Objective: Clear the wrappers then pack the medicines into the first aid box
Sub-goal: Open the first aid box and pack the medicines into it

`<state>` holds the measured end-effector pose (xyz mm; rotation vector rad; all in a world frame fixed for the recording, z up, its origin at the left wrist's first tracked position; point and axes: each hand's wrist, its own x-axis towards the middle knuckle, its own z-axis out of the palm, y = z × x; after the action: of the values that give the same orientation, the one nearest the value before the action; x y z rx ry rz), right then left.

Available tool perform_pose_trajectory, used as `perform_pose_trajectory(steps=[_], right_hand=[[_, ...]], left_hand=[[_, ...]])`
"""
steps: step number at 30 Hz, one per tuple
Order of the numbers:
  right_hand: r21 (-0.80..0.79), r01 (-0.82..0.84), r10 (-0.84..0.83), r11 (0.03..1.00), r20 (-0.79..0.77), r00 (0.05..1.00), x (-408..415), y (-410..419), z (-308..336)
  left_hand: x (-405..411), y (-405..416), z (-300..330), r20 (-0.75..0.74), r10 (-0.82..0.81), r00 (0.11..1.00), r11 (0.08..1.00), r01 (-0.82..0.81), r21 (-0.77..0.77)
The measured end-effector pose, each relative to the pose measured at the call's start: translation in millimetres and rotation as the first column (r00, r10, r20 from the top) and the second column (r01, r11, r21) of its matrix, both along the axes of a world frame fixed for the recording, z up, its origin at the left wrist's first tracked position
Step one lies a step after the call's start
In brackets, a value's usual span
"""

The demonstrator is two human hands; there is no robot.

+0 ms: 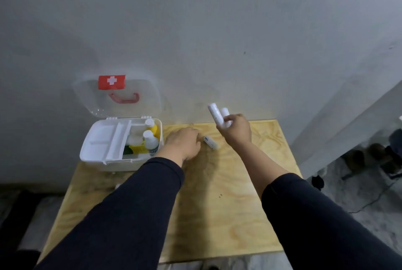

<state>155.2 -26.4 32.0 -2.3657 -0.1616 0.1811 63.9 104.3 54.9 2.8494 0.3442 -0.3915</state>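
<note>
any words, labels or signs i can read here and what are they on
White cross on a red sticker: a sign with no words, on the clear open lid of the first aid box.
Dark print on the tube lying on the table: too blurred to read.
Label on the white bottle in the box: too small to read.
Specks on the white rolls that the right hand holds: not legible.

One open first aid box (93, 156) on a wooden desk (217, 215), two white-capped bottles (151, 141) standing inside it, two white tubes (216, 115) in the right hand (237, 130), one tube (210, 142) lying beside the left hand (183, 143)
</note>
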Motion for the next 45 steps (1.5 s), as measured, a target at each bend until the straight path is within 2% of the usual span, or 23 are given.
perform_pose_trajectory(steps=[4, 8, 13, 19, 28, 32, 40, 43, 45], right_hand=[[0.246, -0.089, 0.094, 0.965, -0.007, 0.996, -19, 32, 41], [0.413, -0.161, 0.181, 0.896, -0.009, 0.984, -48, 67, 65], [0.526, -0.178, 0.261, 0.832, -0.088, 0.961, -83, 118, 73], [0.473, -0.276, 0.367, 0.836, -0.11, 0.924, -117, 173, 59], [0.271, -0.251, 0.292, 0.929, -0.122, 0.949, -147, 208, 7], [0.151, -0.292, 0.31, 0.944, -0.119, 0.943, -151, 211, 0], [0.018, -0.329, 0.328, 0.944, -0.165, 0.93, -153, 216, 8], [0.011, -0.328, 0.327, 0.945, -0.12, 0.937, -154, 214, 13], [-0.026, -0.346, 0.346, 0.938, -0.027, 0.938, -156, 208, 17]], left_hand=[[-16, 18, 29, 0.099, 0.1, 0.99, 0.995, -0.101, 0.012], [-51, 48, 46, 0.154, 0.197, 0.968, 0.979, -0.204, 0.028], [-92, 94, 49, 0.167, 0.283, 0.945, 0.956, -0.293, 0.035], [-126, 143, 33, 0.106, 0.283, 0.953, 0.956, -0.289, 0.053], [-132, 190, -7, -0.047, 0.17, 0.984, 0.985, -0.168, 0.034], [-131, 194, -7, -0.033, 0.112, 0.993, 0.991, -0.109, 0.083], [-133, 197, -11, 0.018, 0.088, 0.996, 0.993, -0.09, 0.074], [-134, 197, -12, 0.023, 0.083, 0.996, 0.993, -0.085, 0.077], [-133, 198, -13, 0.016, 0.09, 0.996, 0.994, -0.091, 0.064]])
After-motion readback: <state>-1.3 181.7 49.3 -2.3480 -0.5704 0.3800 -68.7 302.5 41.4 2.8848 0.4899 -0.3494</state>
